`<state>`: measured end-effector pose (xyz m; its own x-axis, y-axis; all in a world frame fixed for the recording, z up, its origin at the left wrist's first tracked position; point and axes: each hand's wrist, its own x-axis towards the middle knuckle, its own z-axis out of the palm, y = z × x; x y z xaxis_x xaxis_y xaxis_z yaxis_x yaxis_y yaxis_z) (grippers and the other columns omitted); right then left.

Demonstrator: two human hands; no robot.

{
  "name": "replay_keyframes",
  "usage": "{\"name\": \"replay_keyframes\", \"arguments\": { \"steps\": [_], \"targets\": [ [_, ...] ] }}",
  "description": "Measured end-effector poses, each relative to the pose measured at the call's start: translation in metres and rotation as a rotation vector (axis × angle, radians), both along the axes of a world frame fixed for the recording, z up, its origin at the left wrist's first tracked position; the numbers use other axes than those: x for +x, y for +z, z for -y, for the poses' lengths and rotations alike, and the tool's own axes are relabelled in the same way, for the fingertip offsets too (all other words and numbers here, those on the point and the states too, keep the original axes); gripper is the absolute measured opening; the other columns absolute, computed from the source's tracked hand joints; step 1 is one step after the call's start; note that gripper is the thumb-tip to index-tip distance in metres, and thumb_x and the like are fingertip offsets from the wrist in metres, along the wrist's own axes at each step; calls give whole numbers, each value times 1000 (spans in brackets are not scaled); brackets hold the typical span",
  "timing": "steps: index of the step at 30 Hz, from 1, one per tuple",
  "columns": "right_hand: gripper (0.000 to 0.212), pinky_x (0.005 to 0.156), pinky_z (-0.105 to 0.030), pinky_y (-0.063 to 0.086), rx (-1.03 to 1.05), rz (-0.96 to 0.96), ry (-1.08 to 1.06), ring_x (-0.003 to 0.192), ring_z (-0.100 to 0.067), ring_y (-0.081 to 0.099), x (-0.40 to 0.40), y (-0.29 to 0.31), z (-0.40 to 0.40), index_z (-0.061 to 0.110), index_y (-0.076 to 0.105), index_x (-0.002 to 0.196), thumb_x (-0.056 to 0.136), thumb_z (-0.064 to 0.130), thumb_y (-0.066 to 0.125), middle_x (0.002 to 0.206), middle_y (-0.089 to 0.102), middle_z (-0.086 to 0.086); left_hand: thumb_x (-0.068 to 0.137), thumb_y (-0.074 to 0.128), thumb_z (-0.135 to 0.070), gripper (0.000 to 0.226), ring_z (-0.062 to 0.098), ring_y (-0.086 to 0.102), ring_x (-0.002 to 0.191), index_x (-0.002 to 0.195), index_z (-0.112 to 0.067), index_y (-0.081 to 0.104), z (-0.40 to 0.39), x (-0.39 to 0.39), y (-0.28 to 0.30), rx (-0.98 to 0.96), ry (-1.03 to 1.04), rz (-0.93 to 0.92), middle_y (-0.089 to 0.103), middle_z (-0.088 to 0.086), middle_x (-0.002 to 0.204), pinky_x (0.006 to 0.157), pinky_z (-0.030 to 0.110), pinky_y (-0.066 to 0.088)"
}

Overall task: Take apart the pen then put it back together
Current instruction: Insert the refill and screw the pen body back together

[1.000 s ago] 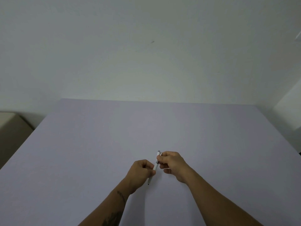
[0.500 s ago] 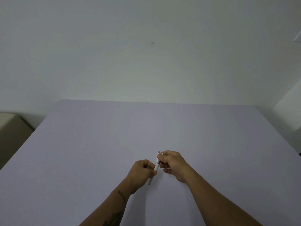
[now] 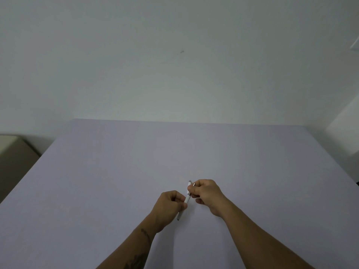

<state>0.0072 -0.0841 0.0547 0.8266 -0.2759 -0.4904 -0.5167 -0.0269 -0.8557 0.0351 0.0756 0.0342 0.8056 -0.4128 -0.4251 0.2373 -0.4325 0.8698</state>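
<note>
Both hands over the near centre of the lilac bench (image 3: 116, 171). My left hand (image 3: 168, 207) has its grip clenched on the lower half of the pen (image 3: 187, 199); the dark tip pokes out below my fist, close above the bench surface. My right hand (image 3: 206, 193) grips the upper half between thumb and fingertips, the clip end sticking out above. Pen tilted, tip toward me and left, held in one piece. Beige box (image 3: 13, 156) at far left beside the bench; contents not visible.
</note>
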Motion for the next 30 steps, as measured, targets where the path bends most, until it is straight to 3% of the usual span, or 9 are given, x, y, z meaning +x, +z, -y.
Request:
{"name": "replay_keyframes", "arguments": {
  "steps": [7, 10, 13, 20, 24, 27, 30],
  "targets": [
    [23, 61, -27, 52, 38, 5, -8, 71, -16, 62, -3, 3, 0, 14, 63, 66, 85, 18, 73, 80, 72, -8, 85, 67, -6, 10, 18, 55, 73, 81, -14, 70, 0, 0, 2, -10, -7, -6, 61, 4, 77, 70, 27, 48],
    [9, 67, -29, 53, 177, -12, 5, 73, -15, 63, -6, 8, 6, 9, 75, 87, 89, 14, 68, 80, 73, -3, 85, 67, -6, 8, 18, 56, 74, 82, -13, 70, 1, 1, 4, -18, 9, -15, 62, 4, 76, 68, 26, 47],
    [21, 73, -31, 54, 221, -18, 13, 81, -17, 64, -8, 9, 11, 13, 77, 102, 93, 7, 60, 91, 76, -4, 85, 67, -6, 7, 17, 56, 72, 82, -12, 70, 0, 3, 5, -20, 5, -13, 62, 5, 76, 67, 26, 47],
    [14, 72, -31, 52, 116, -9, -8, 78, -16, 62, -7, 8, 7, 9, 76, 86, 92, 8, 64, 81, 73, -1, 85, 67, -6, 12, 18, 55, 74, 79, -15, 70, 2, 4, 7, -10, -19, -18, 62, 5, 78, 68, 27, 46],
    [24, 67, -31, 51, 74, 13, -41, 72, -16, 62, -2, 8, 4, 14, 60, 66, 88, 10, 69, 73, 71, -2, 85, 66, -6, 12, 19, 55, 75, 80, -16, 70, 2, 5, 9, -20, -26, -16, 63, 7, 80, 69, 28, 47],
    [22, 67, -31, 51, 106, 12, -37, 71, -16, 62, -1, 9, 3, 14, 59, 68, 88, 11, 69, 70, 71, 0, 85, 66, -6, 12, 19, 56, 75, 79, -16, 70, 0, 5, 11, -27, -20, -6, 63, 7, 80, 68, 27, 47],
    [8, 70, -31, 51, 210, -2, -23, 75, -17, 63, -4, 11, 5, 8, 73, 86, 90, 11, 66, 76, 72, -1, 85, 67, -6, 12, 19, 56, 75, 78, -15, 70, -1, 6, 11, -29, -10, 4, 63, 7, 79, 67, 26, 47]
  ]
}}
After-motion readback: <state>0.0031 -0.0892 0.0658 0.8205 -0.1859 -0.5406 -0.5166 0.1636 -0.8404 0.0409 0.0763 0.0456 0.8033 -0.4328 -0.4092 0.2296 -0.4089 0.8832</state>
